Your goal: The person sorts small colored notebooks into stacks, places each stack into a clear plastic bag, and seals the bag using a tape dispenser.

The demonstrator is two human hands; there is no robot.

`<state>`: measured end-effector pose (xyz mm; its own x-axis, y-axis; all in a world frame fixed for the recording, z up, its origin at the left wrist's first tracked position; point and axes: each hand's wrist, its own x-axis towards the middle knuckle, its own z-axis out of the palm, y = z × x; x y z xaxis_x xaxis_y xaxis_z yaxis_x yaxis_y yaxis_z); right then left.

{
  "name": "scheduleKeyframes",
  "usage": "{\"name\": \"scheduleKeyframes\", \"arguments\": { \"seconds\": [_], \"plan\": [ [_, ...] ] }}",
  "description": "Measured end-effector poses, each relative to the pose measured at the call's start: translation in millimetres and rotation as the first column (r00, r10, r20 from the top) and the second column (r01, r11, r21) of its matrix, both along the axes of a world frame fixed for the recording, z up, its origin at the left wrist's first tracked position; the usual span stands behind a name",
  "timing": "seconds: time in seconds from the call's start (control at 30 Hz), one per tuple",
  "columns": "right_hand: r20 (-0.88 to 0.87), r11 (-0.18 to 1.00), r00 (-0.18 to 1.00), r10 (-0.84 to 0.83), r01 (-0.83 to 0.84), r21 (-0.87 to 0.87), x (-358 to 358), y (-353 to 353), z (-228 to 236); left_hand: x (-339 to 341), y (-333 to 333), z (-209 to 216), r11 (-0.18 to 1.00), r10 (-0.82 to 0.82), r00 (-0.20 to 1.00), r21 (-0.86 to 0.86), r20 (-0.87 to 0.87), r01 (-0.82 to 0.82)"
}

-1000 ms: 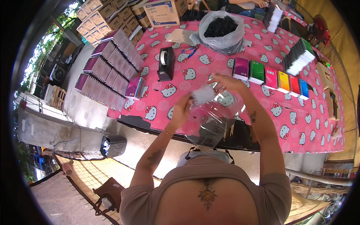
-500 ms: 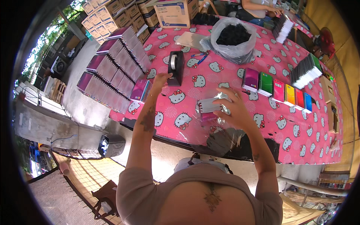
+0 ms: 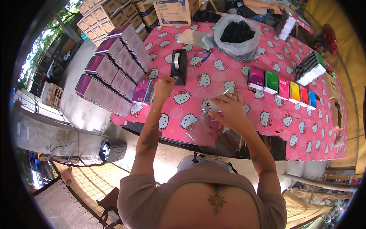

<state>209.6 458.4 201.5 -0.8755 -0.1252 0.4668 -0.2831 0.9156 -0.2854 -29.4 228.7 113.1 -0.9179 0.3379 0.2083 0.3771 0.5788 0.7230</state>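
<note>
My left hand (image 3: 164,87) is closed, fingertips pressed together, just by the front end of a black tape dispenser (image 3: 182,78). A roll of clear tape (image 3: 176,61) sits in the dispenser. Whatever the fingers pinch is too small to make out. My right hand (image 3: 230,108) bends over a small spiral notebook (image 3: 212,106) in loose clear plastic film (image 3: 202,124), fingers gripping its near right part. Most of that notebook is hidden under the hand and the shiny film. Left of my left hand lies a purple notebook (image 3: 142,91).
Tall notebook stacks (image 3: 110,74) stand at the left table edge. Notebooks in several colours (image 3: 283,87) form a row at right, near a larger stack (image 3: 309,68). Behind are a plastic bag of black material (image 3: 237,36), blue pens (image 3: 206,57) and cartons (image 3: 173,13). Another person (image 3: 259,7) works beyond.
My left hand has drawn slightly back from the tape dispenser, its fingers curling more tightly. My right hand has lowered over the notebook, covering more of it.
</note>
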Motion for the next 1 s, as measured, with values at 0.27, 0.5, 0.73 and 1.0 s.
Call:
{"name": "scheduleKeyframes", "arguments": {
  "seconds": [0.27,0.5,0.73,1.0],
  "plan": [
    [0.161,0.998,0.985,0.066,-0.063,-0.022,-10,-11,3,99,28,50,0.666,-0.714,0.696,0.382,0.079,0.640],
    [0.129,0.955,0.982,-0.140,0.168,-0.246,9,37,24,95,37,65,0.753,-0.635,0.749,0.065,-0.189,0.655],
    [0.152,0.949,0.942,0.301,-0.279,-0.146,8,78,-64,105,89,46,0.783,-0.588,0.709,-0.056,-0.389,0.619],
    [0.028,0.809,0.949,0.315,-0.252,-0.532,1,71,-68,115,110,12,0.881,-0.364,0.931,0.322,-0.010,0.348]
  ]
}}
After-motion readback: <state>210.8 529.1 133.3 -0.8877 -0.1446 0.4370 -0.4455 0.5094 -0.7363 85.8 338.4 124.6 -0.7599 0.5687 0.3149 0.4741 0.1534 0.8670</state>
